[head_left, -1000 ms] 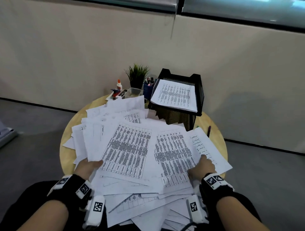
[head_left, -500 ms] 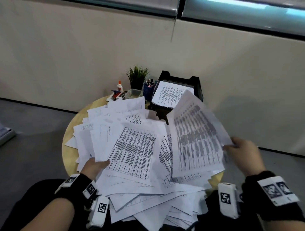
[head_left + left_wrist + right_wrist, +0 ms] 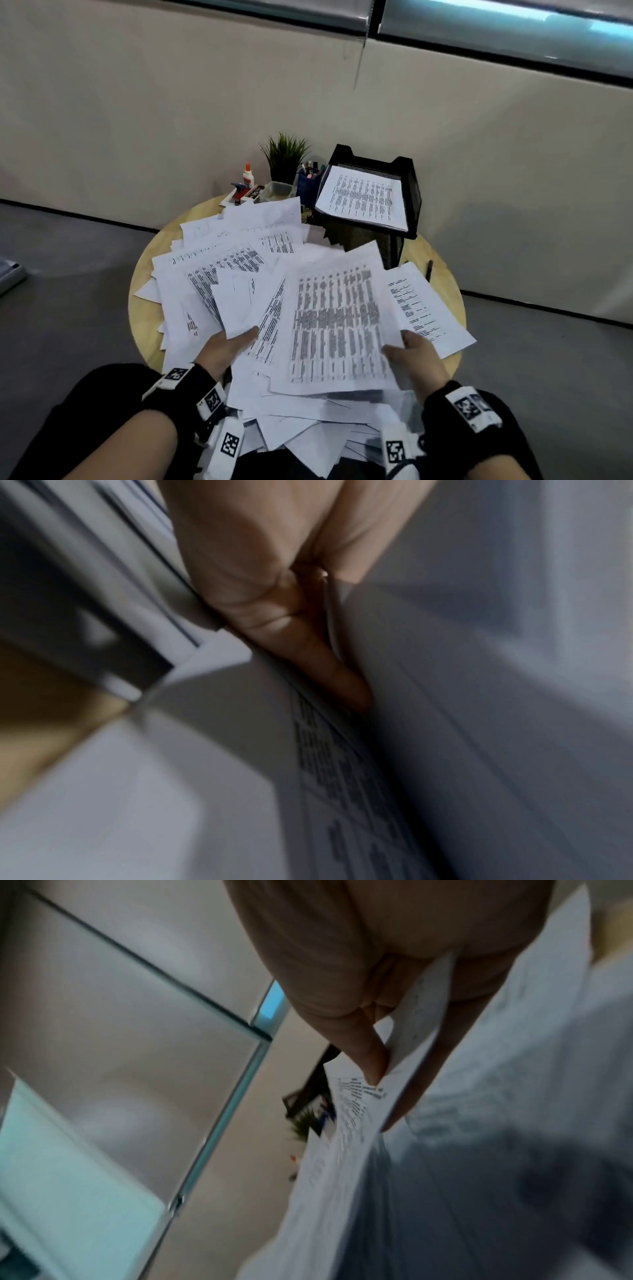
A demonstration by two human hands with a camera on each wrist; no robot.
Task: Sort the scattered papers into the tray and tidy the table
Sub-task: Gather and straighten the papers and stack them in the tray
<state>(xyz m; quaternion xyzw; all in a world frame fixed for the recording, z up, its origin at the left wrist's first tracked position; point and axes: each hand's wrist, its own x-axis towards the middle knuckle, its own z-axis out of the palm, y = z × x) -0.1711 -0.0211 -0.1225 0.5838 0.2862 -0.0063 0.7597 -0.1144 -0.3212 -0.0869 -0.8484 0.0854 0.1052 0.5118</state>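
Note:
Scattered printed papers (image 3: 219,270) cover a round wooden table (image 3: 144,318). A black mesh tray (image 3: 412,192) stands at the back right with a printed sheet on top. My right hand (image 3: 411,353) pinches the right edge of a printed sheet (image 3: 335,318) raised over the pile's near middle. In the right wrist view the thumb lies on that sheet (image 3: 359,1137) and the fingers under it, at my right hand (image 3: 383,1099). My left hand (image 3: 227,346) grips the near edge of a few white sheets (image 3: 239,301). In the left wrist view paper edges (image 3: 428,723) sit between the thumb and fingers of my left hand (image 3: 335,642).
At the table's back stand a small green plant (image 3: 286,154), a glue bottle (image 3: 248,175), a blue pen cup (image 3: 306,186) and a clear box (image 3: 277,192). A pencil (image 3: 429,270) lies near the right rim. Papers overhang the near edge onto my lap.
My right hand lifted a printed sheet off the pile, swung it out to the right, then brought it back over the middle. My left hand moved right and took hold of sheets.

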